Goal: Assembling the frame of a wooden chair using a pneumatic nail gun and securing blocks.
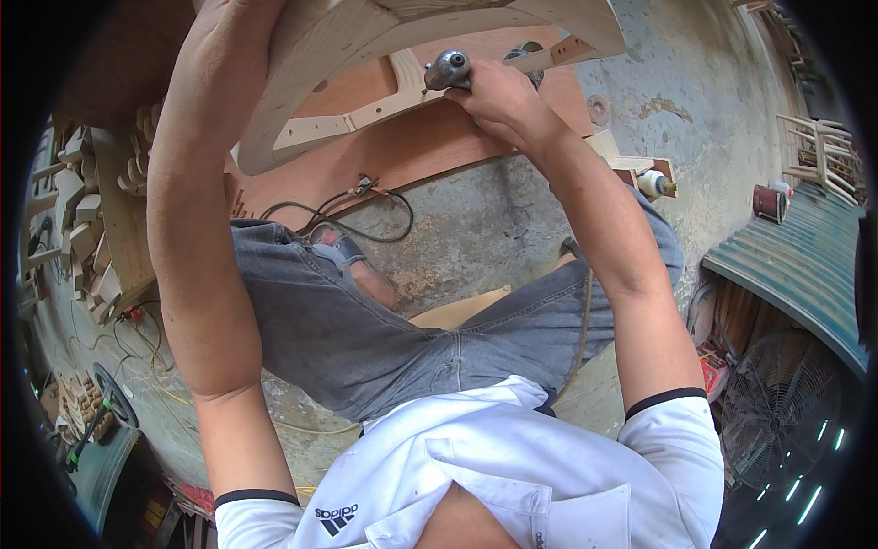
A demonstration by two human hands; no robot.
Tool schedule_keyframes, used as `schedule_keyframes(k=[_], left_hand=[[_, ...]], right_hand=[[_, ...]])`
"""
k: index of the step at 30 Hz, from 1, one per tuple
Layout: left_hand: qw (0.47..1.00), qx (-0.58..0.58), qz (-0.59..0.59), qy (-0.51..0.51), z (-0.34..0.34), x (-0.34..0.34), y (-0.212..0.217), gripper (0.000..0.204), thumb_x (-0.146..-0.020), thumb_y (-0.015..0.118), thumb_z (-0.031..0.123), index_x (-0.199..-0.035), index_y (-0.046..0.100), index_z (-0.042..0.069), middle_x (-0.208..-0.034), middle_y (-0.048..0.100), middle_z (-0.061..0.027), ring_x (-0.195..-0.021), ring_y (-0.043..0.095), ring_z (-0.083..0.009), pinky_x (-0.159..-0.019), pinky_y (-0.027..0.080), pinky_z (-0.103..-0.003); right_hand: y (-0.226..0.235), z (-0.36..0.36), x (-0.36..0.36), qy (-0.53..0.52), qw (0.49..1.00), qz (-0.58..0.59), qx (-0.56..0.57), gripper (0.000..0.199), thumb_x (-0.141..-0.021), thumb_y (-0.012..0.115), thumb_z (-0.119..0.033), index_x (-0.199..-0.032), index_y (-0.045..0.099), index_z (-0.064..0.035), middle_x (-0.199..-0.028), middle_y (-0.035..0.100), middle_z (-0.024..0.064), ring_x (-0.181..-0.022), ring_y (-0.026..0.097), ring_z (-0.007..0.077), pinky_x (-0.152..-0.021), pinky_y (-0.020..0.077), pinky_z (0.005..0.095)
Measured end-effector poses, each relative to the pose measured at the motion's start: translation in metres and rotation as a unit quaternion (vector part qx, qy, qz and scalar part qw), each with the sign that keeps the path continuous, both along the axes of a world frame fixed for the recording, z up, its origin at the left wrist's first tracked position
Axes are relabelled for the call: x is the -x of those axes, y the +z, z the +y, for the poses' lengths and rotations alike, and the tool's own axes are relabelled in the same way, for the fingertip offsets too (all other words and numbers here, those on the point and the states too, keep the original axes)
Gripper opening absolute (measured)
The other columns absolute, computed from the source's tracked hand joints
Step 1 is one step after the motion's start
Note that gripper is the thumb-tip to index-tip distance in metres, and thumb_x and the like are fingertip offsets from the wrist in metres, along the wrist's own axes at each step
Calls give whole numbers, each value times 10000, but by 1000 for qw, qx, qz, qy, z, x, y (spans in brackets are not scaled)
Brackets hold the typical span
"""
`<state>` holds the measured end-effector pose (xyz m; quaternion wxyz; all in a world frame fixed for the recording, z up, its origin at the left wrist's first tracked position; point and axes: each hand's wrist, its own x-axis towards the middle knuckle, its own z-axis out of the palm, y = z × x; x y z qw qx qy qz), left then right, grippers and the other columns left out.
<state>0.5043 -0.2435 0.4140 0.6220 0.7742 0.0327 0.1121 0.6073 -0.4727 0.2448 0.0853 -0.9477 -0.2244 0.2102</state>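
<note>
My right hand (503, 99) is wrapped round a pistol-shaped grey metal power tool (449, 71), which looks like an air driver. Its rounded head is beside the inner rail of a pale wooden furniture frame (352, 59); I cannot tell if its tip touches the wood. Curved rails make up the frame, and small dark holes dot its inner pieces. It rests over a reddish-brown board (393, 169). Along the frame's left end my left forearm reaches up past the top edge, so the left hand is out of sight.
A black cable (402, 220) loops on the floor near my foot. Wood offcuts (82, 215) are piled at left. A white bottle (655, 184) sits in a wooden holder near my right knee. Right of me are a green corrugated sheet (786, 261) and a large fan (777, 407).
</note>
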Motion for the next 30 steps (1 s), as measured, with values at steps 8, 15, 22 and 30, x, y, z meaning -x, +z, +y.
schedule_keyframes(k=[8, 15, 22, 30], left_hand=[[1000, -4, -16, -8, -16, 1, 7, 415, -1086, 399, 386, -815, 533, 102, -763, 424, 89, -709, 402, -27, -644, 362, -231], [999, 34, -6, -7, -19, 3, 10, 422, -1083, 401, 393, -973, 619, 49, -900, 586, 36, -831, 519, -43, -756, 431, -236], [1000, 15, -7, 12, -21, 0, 9, 425, -1082, 400, 400, -914, 609, 70, -834, 556, 45, -773, 498, -42, -705, 413, -233], [999, -43, -3, -25, 5, -1, 3, 452, -1086, 384, 401, -761, 498, 108, -705, 371, 82, -651, 357, -35, -594, 306, -249]], right_hand=[[-2, -3, 0, -1, 1000, 10, -2, 385, -872, 675, -397, -1090, 696, -79, -1044, 715, 170, -999, 669, 373, -890, 526, 470], [-1, -6, 5, 1, 1000, -7, -20, 380, -886, 676, -388, -1066, 691, -54, -1042, 706, 188, -997, 661, 383, -879, 526, 469], [4, -4, 5, -1, 1000, 8, 8, 393, -879, 676, -401, -1133, 672, -102, -1097, 705, 151, -1040, 659, 365, -901, 528, 472], [-4, 2, -2, 10, 1000, 2, 4, 391, -867, 685, -398, -1114, 681, -94, -1078, 710, 155, -1020, 665, 365, -892, 529, 469]])
